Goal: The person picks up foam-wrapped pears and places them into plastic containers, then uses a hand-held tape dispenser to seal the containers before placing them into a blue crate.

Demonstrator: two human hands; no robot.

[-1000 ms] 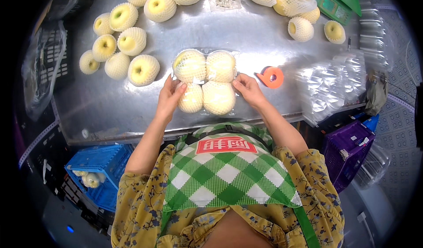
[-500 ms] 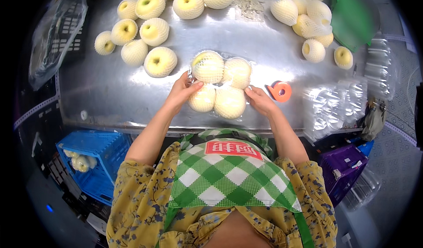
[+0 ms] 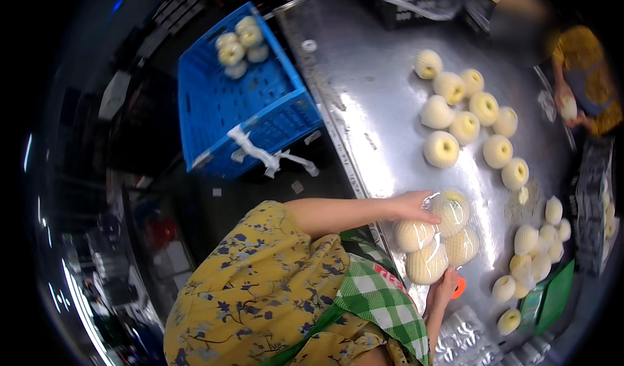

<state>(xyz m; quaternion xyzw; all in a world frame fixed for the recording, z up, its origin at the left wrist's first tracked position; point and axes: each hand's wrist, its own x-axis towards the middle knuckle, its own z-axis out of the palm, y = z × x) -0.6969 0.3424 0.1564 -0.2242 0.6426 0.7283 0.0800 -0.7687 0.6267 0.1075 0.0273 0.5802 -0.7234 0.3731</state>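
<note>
On the left a blue crate (image 3: 247, 116) sits lower than the table, on the floor side. A few pale yellow apples (image 3: 239, 44) lie in its far corner, and a white rag (image 3: 263, 156) hangs over its near edge.

Next comes the shiny metal table (image 3: 370, 106). The person's left hand (image 3: 413, 205) reaches across it, with the fingers spread flat on a clear pack of four apples (image 3: 437, 236). The apples in the pack wear white foam nets. The pack sits at the near edge of the table, right in front of the person's green checked apron (image 3: 377, 301). The right hand (image 3: 446, 281) comes up from below and presses on the near side of the pack, fingers open against it. So both hands are on the pack, one on each side.

An orange tape roll (image 3: 459, 288) peeks out just beside the right hand.

Farther along, a bunch of loose apples (image 3: 465, 116) lies on the table. More netted apples (image 3: 536, 249) lie near a green tray (image 3: 552, 298). At the far right another person's hand (image 3: 567, 106) holds an apple.
</note>
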